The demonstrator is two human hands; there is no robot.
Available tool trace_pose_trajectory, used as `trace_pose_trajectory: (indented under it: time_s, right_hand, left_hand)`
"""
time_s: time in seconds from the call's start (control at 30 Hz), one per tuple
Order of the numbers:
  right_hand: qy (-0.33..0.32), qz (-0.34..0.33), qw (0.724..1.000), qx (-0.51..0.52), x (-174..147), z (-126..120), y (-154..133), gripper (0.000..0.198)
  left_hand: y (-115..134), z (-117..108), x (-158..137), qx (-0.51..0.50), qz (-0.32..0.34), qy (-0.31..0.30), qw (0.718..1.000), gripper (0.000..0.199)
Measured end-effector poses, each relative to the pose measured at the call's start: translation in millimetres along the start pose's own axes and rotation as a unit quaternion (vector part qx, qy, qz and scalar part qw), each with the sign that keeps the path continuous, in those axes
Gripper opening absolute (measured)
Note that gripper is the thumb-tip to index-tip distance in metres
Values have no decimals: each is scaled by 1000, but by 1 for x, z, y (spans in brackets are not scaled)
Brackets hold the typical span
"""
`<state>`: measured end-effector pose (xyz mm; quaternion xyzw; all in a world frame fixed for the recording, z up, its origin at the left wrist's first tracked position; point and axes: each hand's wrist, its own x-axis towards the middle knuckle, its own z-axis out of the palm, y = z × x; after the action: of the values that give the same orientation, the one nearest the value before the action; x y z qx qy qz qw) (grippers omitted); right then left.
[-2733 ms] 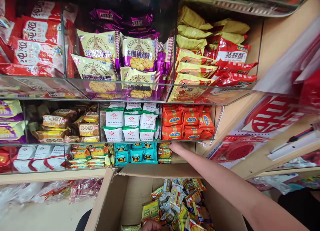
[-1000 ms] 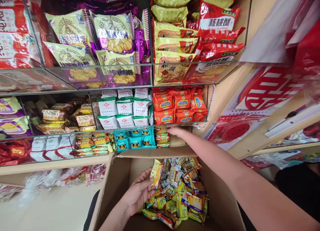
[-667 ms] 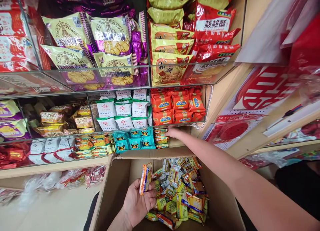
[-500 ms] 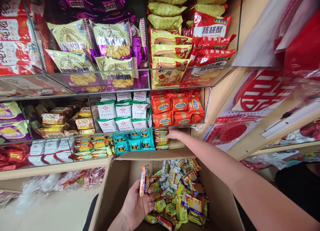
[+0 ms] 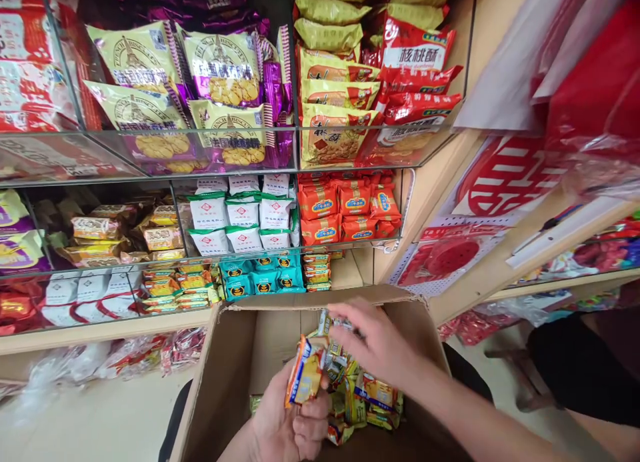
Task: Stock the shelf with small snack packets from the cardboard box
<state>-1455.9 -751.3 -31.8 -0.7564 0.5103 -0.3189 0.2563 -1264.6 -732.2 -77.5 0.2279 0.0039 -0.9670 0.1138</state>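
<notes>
Head view: wooden shelf unit (image 5: pixel 500 42) fills the back, compartments with clear fronts. Open cardboard box (image 5: pixel 225 362) sits below and in front, far edge just under the bottom shelf. Top shelf: cream-and-purple cookie bags (image 5: pixel 225 69), then yellow bags (image 5: pixel 335 139) and red bags (image 5: pixel 417 52) to their right. Middle shelf, right end: red-orange packs (image 5: pixel 345 205). Bottom shelf: teal packs (image 5: pixel 263 281), with a stack of small packets (image 5: pixel 317 270) just beside them on the right.

Right hand (image 5: pixel 373 342) hangs over the box opening, fingers apart and pointing left, thumb hidden. Can't tell whether its fingertips touch anything below. Left hand (image 5: pixel 290 419) is lower and to the left, also over the box, palm turned up, thumb and fingers clamped on a biscuit packet.

Loose packets (image 5: pixel 377 399) lie jumbled in the box, pointing every way, partly covered by both hands.

Biscuit packet (image 5: pixel 307 375) is in the left hand, above the box bottom, tilted. Long axis runs steeply: upper end points toward the shelves, leaning slightly right, lower end toward the palm. Blue-and-orange edge on the left, yellow face toward the camera. Right fingertips are near its upper end; contact unclear.
</notes>
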Motion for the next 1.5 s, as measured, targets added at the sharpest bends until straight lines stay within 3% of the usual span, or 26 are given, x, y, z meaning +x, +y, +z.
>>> trace_pose_trajectory:
  time_s: [0.07, 0.13, 0.23, 0.33, 0.47, 0.53, 0.63, 0.73, 0.93, 1.1, 1.2, 1.3, 1.4, 1.47, 1.5]
  right_hand:
    - [2, 20, 996, 87, -26, 17, -6, 31]
    - [3, 58, 989, 134, -42, 32, -2, 25]
    - [64, 119, 980, 147, -54, 46, 14, 25]
    - [115, 168, 961, 187, -58, 52, 26, 26]
    - [168, 192, 931, 261, -58, 57, 27, 33]
    - [197, 205, 916, 283, -57, 59, 25, 35]
    - [222, 215, 899, 310, -57, 64, 24, 35]
    - [242, 218, 891, 316, -59, 70, 24, 35]
    - [291, 254, 853, 351, -62, 82, 25, 37]
    - [282, 260, 835, 395, -61, 77, 24, 37]
    - [253, 242, 796, 494, -62, 73, 16, 34]
    - [167, 207, 768, 582, -62, 75, 4, 27]
    - [120, 211, 769, 591, -63, 75, -6, 27]
    - [164, 218, 788, 552, -64, 67, -6, 28]
    - [198, 216, 805, 516, -64, 60, -4, 28]
  left_hand:
    - [-6, 6, 7, 28, -69, 21, 997, 51]
    - [-13, 10, 15, 64, -69, 78, 993, 58]
    - [-25, 13, 27, 136, 102, 178, 969, 51]
    - [-33, 14, 37, 249, 253, 279, 892, 45]
    - [-36, 20, 42, 406, 347, 341, 773, 51]
    - [-35, 25, 41, 440, 359, 362, 739, 57]
    - [-34, 33, 38, 454, 356, 395, 715, 62]
    - [-34, 39, 38, 446, 371, 406, 706, 64]
    - [-37, 37, 45, 396, 376, 431, 719, 63]
    - [-36, 27, 49, 393, 383, 432, 716, 62]
    - [-35, 25, 49, 371, 408, 417, 723, 58]
    - [-36, 25, 52, 356, 426, 398, 731, 58]
    - [-41, 26, 55, 382, 406, 369, 744, 59]
    - [-43, 27, 51, 407, 395, 343, 749, 56]
    - [-41, 28, 46, 430, 399, 336, 737, 53]
